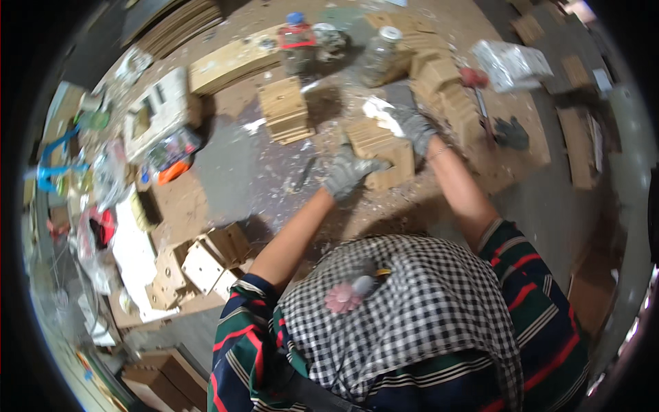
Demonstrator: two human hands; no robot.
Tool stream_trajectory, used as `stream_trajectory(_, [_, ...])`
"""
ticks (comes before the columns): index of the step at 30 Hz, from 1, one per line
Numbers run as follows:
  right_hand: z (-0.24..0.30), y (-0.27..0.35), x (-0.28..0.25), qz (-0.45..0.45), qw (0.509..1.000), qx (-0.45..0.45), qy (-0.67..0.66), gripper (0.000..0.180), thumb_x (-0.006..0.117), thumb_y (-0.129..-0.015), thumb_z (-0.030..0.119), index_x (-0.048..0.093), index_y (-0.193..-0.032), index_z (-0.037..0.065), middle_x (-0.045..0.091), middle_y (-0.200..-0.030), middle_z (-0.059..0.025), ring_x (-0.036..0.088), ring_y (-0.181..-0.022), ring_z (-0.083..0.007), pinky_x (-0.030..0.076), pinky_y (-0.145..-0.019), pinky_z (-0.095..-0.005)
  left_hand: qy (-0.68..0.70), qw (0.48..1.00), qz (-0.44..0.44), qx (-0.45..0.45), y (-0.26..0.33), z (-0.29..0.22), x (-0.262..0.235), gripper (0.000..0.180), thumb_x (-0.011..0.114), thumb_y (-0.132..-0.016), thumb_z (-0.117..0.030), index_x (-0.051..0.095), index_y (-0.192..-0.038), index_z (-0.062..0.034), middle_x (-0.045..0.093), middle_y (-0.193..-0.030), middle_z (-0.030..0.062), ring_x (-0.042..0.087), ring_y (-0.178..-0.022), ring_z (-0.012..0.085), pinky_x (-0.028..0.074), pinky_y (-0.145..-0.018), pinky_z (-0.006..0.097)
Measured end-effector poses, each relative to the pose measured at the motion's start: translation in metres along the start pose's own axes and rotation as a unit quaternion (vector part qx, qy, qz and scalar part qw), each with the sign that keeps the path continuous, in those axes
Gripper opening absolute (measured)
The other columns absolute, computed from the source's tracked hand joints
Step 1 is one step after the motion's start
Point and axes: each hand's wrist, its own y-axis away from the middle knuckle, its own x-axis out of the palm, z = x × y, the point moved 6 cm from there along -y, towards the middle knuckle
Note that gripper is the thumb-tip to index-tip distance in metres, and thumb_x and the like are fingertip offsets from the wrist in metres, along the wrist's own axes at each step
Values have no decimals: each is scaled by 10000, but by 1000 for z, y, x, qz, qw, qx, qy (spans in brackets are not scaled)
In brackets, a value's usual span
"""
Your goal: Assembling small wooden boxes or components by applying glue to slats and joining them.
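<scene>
Head view, frame centre: gloved left hand (348, 172) and right hand (416, 128) both clamp the wooden block stack (379, 152); best squeeze evenly, keeping edges flush.

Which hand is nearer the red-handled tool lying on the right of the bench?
The right hand. It rests on the wooden stack, left of the red-handled tool. The left hand grips the stack's near-left side, farther away.

One head camera looks steeply down, close over a littered workbench (240, 172)
</scene>
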Motion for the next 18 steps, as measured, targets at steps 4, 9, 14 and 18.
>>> stream_trajectory(4, [19,19,2,-58,979,147,127,258,513,-921,181,606,-1098,17,654,-967,-46,604,-807,-154,509,-711,-307,172,949,100,-245,-5,5,9,532,619,-861,-381,475,-1263,-64,587,-1191,93,572,-1091,221,455,-947,368])
stream_trajectory(9, [-25,-9,-49,-57,972,139,182,279,483,-932,219,582,-1130,48,664,-967,-57,640,-811,-177,536,-720,-320,311,870,47,-379,-7,28,22,451,622,-857,-356,539,-1201,-77,646,-1048,59,640,-884,151,531,-775,292])
stream_trajectory(14, [1,5,-9,-94,985,142,32,289,480,-933,237,581,-1129,51,663,-974,-63,641,-817,-182,537,-726,-323,274,870,86,-401,-14,37,21,487,657,-817,-376,539,-1198,-95,649,-1018,42,639,-861,150,531,-759,292])
stream_trajectory(18, [18,24,14,-120,978,136,-99,298,478,-933,251,581,-1129,53,663,-980,-68,642,-822,-185,537,-730,-325,261,871,58,-412,-17,26,20,564,717,-738,-433,545,-1174,-119,637,-1020,34,623,-882,164,508,-775,345])
